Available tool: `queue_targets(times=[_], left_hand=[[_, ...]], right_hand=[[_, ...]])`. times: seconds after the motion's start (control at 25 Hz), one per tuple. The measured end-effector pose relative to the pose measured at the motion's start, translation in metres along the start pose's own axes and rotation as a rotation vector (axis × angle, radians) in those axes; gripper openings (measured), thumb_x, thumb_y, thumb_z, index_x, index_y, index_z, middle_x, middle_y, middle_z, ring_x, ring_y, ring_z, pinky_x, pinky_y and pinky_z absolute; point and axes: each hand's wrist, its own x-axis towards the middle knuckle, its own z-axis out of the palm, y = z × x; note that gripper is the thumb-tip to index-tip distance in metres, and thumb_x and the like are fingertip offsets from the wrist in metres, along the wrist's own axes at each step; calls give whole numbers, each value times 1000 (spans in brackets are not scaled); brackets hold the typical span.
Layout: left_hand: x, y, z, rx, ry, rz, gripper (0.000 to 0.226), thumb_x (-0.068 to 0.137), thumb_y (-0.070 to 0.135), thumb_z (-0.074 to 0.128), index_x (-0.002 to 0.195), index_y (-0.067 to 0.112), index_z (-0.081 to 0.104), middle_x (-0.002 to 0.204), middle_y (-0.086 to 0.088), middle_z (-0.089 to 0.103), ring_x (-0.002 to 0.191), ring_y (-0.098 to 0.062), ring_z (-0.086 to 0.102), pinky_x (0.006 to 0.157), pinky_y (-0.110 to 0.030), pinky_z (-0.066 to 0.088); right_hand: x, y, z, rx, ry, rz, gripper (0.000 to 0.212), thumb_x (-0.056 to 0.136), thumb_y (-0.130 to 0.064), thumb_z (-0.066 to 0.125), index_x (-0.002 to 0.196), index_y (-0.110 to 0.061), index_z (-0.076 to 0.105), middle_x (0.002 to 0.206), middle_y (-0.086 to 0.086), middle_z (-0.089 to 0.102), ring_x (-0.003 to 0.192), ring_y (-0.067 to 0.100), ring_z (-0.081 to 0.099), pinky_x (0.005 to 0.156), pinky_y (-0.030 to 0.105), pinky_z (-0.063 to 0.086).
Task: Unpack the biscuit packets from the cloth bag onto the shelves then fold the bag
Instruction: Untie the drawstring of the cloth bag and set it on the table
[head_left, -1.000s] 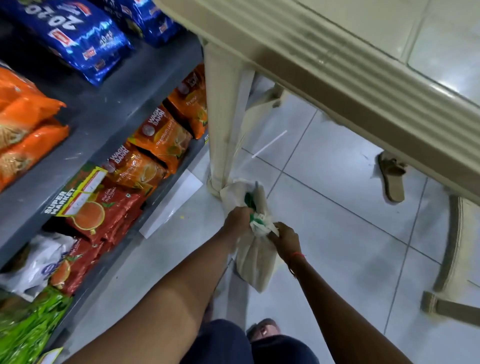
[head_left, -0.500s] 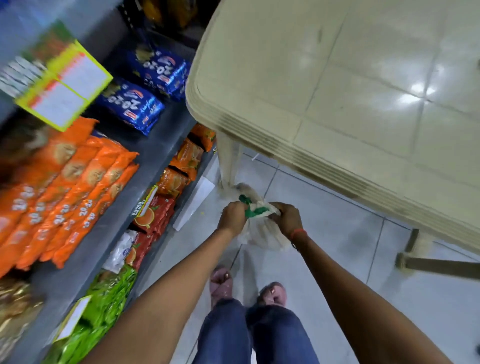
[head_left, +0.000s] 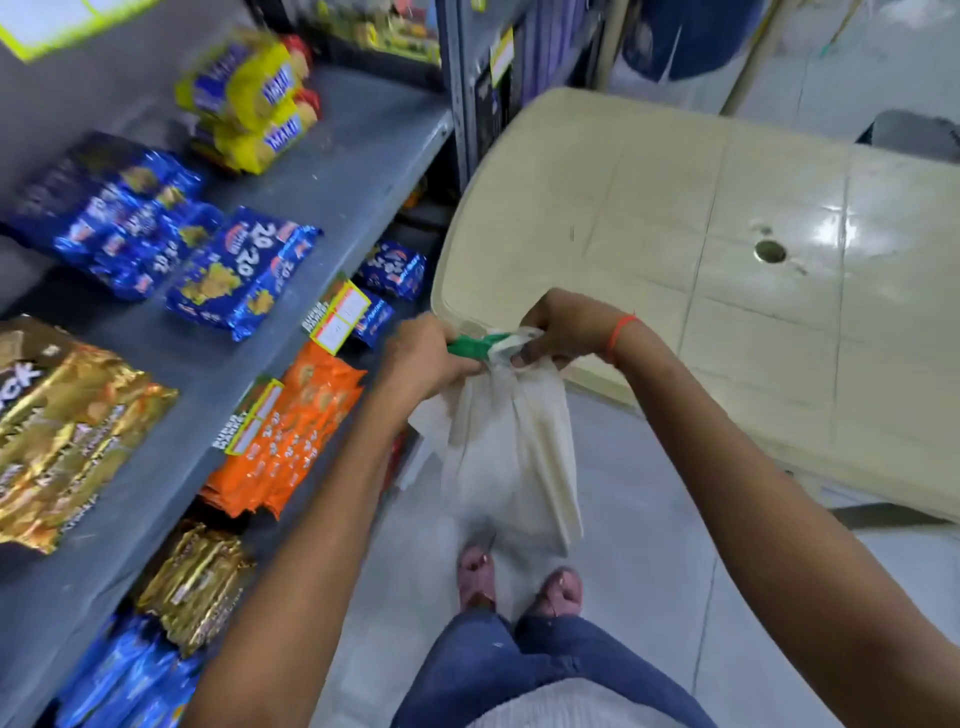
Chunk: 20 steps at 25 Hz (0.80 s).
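Note:
A pale cloth bag with green handles hangs limp and flat in front of me, above my feet. My left hand grips its top at the left and my right hand grips the top at the right, a red thread on that wrist. Both hands pinch the handles together. Grey shelves on my left carry blue biscuit packets, orange packets, gold packets and yellow packets. I cannot see into the bag.
A beige plastic table stands to my right, its corner close behind my hands. Yellow price tags hang on the shelf edges. More gold packets and blue ones fill the lower shelf. Grey tiled floor lies beneath me.
I have straightened up from a crouch by the table leg. The bag has risen from floor level to beside the table edge, both hands still gripping its top.

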Motion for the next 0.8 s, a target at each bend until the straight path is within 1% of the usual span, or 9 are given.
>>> queue_targets(times=[0.04,0.16,0.2,0.32,0.4,0.52,0.6,0.72,0.8], left_hand=[[-8,13,-26,-32,49,11,31,70,35,76,83,7,75,83,-19,73,81,-31,68,63,-36,47],[-27,49,-90,-92,217,70,30,70,34,75,71,4,72,70,-20,68,66,-25,60,61,-38,47],[-31,61,-106,-117,267,96,32,68,36,76,70,5,71,69,-22,66,64,-23,57,62,-39,46],[-32,94,-142,-254,414,198,44,58,44,70,75,3,73,69,-28,64,62,-20,52,63,-44,50],[-21,115,-160,-309,538,254,41,61,42,69,76,4,74,66,-24,64,60,-20,51,62,-43,50],[11,144,-175,-363,671,324,34,69,36,72,69,3,71,63,-23,60,59,-19,47,57,-36,41],[34,157,-176,-384,705,340,28,70,35,72,65,8,68,61,-15,54,60,-17,46,56,-31,34],[74,162,-166,-386,672,370,26,70,34,70,67,9,69,61,-15,57,60,-16,49,56,-30,34],[105,160,-154,-369,648,394,25,71,33,72,64,9,67,60,-18,59,57,-26,52,56,-30,32]], right_hand=[[-14,-18,-20,16,24,-44,29,79,-11,73,98,9,68,79,14,60,68,23,59,60,27,55],[-52,-59,-75,72,125,-178,27,80,-11,72,99,8,67,79,14,57,62,16,55,51,16,54],[-63,-66,-90,91,157,-227,28,80,-11,71,99,10,66,80,16,57,64,17,56,54,18,55],[-86,-83,-130,150,307,-355,35,81,-11,71,102,15,63,95,37,63,80,26,59,76,42,59],[-89,-91,-154,163,462,-422,40,82,-12,70,104,19,59,106,44,59,80,24,54,77,42,54],[-76,-96,-180,193,670,-516,39,85,-14,67,103,20,60,93,40,62,78,21,45,68,33,37],[-60,-92,-191,212,768,-543,34,86,-12,65,102,17,62,96,39,64,77,20,46,67,34,37],[-30,-74,-205,221,852,-504,28,85,-12,66,103,10,66,93,28,68,79,19,52,70,41,46],[-5,-59,-214,189,858,-470,27,85,-12,66,101,10,66,92,28,68,78,20,52,72,44,47]])
